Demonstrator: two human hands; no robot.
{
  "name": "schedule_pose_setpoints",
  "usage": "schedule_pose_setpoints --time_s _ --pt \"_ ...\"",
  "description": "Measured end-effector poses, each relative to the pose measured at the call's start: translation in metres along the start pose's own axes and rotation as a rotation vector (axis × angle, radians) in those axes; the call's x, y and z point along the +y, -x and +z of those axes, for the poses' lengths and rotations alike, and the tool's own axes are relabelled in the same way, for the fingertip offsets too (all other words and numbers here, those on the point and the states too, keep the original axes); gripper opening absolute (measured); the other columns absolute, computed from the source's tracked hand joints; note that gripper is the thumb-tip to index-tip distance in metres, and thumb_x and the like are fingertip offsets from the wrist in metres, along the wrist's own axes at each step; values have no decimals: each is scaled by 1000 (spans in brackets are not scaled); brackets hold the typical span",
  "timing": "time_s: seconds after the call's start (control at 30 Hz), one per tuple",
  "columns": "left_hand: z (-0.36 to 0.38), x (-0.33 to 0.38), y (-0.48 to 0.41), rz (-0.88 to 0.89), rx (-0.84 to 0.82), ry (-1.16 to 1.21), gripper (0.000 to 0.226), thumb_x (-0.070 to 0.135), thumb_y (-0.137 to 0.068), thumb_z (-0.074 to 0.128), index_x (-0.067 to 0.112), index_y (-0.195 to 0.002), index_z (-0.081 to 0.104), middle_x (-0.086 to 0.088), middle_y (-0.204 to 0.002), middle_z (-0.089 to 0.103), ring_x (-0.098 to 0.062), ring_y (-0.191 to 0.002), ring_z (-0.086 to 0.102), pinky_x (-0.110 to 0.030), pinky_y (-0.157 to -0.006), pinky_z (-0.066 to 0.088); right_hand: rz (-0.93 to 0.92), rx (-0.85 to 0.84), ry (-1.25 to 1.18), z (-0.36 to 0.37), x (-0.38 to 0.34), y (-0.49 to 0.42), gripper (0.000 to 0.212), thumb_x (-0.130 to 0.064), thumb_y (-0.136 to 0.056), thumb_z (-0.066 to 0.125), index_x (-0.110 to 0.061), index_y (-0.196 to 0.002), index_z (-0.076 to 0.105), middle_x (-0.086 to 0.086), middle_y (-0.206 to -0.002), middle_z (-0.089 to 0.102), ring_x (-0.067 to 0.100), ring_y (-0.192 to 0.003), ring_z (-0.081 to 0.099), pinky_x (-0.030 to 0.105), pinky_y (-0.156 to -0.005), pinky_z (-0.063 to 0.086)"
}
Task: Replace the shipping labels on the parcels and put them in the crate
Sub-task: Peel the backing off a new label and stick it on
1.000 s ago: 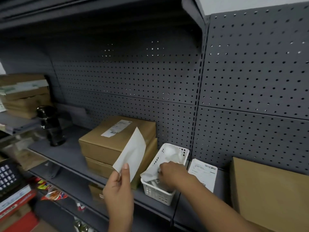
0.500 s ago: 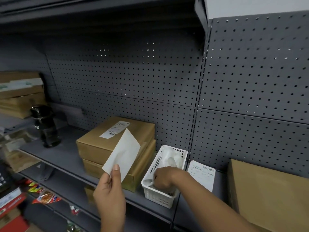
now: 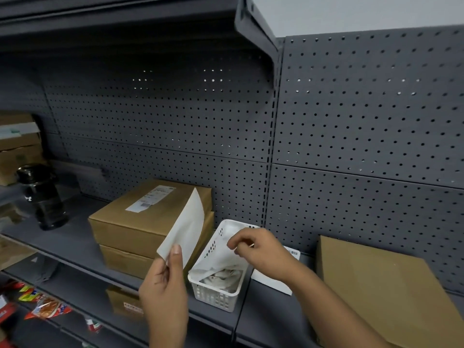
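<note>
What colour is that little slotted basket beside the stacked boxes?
White: the small slotted plastic basket shows best in the head view.

Thin ring (image 3: 251,245) on right hand (image 3: 261,252)

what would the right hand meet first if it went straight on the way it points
Probably the white paper in the white basket just below-left of the right hand, though depth is unclear.

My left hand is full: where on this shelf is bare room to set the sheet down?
The shelf is bare between the dark bottle and the stacked parcels. It is crowded from the parcels rightward: white basket, loose label and brown box sit close together.
</note>
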State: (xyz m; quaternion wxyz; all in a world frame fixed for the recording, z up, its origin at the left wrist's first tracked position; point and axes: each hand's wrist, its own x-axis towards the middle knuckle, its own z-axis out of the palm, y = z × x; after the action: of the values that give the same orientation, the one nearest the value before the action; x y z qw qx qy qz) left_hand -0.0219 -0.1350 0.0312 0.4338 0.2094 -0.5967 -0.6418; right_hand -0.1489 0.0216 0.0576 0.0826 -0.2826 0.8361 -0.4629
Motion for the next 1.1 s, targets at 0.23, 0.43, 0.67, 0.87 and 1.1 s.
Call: schedule_pose_setpoints --time_s 0.23,0.43,0.67,0.87,1.1 --pt "56 3 42 132 -230 -71 14 27 -98 65 33 -91 76 20 -90 77 4 -89 70 -11 -79 53 52 205 -703 -47 -3 64 26 -19 -106 55 -2 -112 73 18 -114 74 39 -101 74 48 -89 61" --pt "108 -3 86 398 -601 -133 33 15 -97 66 29 -126 73 19 -132 67 -2 -129 59 -19 -104 46 54 321 -710 -84 7 109 43 -38 -102 58 1 -112 72 20 -116 74 34 -107 73 51 -96 59" --pt "147 -8 125 457 -930 -196 67 7 -89 77 52 -136 60 26 -152 48 3 -138 47 -1 -99 36 50 534 -507 -123 38 156 12 -18 -98 70 -10 -104 76 13 -104 77 30 -100 74 43 -84 63" --pt "168 7 148 -25 -1101 42 41 59 -96 58 55 -137 57 33 -156 35 15 -144 29 -28 -122 28 64 735 -652 -157 58 193 16 -16 -100 66 -2 -98 73 26 -107 72 40 -101 73 52 -79 62" --pt "193 13 152 -412 -1071 237 35 25 -94 68 30 -129 68 9 -126 73 -10 -121 67 -35 -100 51 77 805 -778 -171 80 219 16 -16 -98 68 0 -99 71 28 -109 72 49 -105 69 69 -91 51"
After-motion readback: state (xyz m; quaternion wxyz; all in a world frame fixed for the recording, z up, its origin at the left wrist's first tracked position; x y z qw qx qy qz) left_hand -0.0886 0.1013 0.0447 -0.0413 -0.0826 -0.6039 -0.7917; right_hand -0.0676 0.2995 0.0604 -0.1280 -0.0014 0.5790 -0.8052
